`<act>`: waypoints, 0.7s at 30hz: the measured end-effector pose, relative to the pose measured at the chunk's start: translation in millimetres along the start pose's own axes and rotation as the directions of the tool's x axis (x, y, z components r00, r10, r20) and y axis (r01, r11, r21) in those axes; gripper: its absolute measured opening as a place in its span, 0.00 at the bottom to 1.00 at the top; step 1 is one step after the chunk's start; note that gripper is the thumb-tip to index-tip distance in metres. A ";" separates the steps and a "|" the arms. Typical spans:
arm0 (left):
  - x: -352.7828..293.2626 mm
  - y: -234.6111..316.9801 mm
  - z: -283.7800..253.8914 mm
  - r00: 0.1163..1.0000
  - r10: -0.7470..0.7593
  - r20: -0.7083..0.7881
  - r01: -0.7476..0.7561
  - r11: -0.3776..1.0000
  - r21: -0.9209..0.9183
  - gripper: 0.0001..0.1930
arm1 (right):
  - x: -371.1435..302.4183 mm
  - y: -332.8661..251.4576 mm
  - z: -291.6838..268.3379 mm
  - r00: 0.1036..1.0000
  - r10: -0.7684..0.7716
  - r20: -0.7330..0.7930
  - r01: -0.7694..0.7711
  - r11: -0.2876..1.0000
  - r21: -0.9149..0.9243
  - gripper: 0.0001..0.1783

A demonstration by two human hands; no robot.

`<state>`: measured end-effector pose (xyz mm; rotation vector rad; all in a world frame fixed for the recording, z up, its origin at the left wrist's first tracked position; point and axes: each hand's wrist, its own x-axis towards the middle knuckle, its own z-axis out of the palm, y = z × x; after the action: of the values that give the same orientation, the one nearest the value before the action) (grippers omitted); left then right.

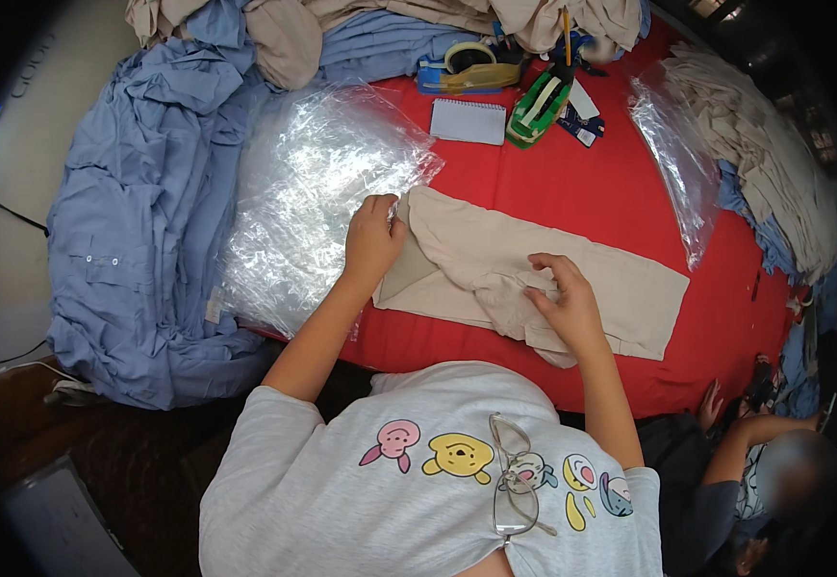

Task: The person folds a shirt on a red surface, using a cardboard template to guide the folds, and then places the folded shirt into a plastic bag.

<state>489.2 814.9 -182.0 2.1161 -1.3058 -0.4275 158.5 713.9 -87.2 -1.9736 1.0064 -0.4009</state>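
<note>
A folded beige garment (621,288) lies in a long strip across the red-covered table, with a bunched part around its middle and a turned-back layer at its left end. At that left end, my left hand (373,240) has its fingers curled and closed on the cloth's edge, though the fingertips are partly hidden. Over the bunched middle is my right hand (568,300), fingers bent and apart, with nothing gripped in it. Clear plastic bags (313,183) lie in a shiny stack just beyond and left of my left hand.
Blue shirts (139,231) are heaped at the left, and beige and blue clothes (390,38) along the back. A tape dispenser (469,69), a notepad (469,121) and a green tool (539,108) sit at the far side. More beige clothes (755,144) and a person (726,462) are at the right.
</note>
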 end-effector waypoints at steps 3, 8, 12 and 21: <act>-18.6 -1.3 15.6 0.972 -0.235 -0.013 0.228 0.953 -0.201 0.19 | -9.3 34.1 -2.7 0.970 0.236 -0.055 -0.238 0.971 -0.026 0.24; -37.1 0.2 43.2 0.979 -0.192 -0.063 0.171 0.953 -0.250 0.30 | -21.1 87.0 5.4 0.967 0.151 -0.206 -0.140 0.988 0.066 0.21; -43.4 2.8 46.1 0.991 -0.124 -0.057 0.117 0.987 -0.112 0.33 | -24.2 95.2 8.6 0.957 0.159 -0.242 -0.135 0.984 0.113 0.20; -3.3 23.5 30.3 0.898 0.432 -0.084 -0.414 0.894 0.170 0.30 | -38.8 77.0 -3.8 0.976 0.211 -0.063 -0.182 0.935 0.304 0.12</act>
<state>454.5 800.1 -190.1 1.8593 -1.7152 -0.0162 93.6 718.6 -143.8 -1.5811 1.1217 -0.5060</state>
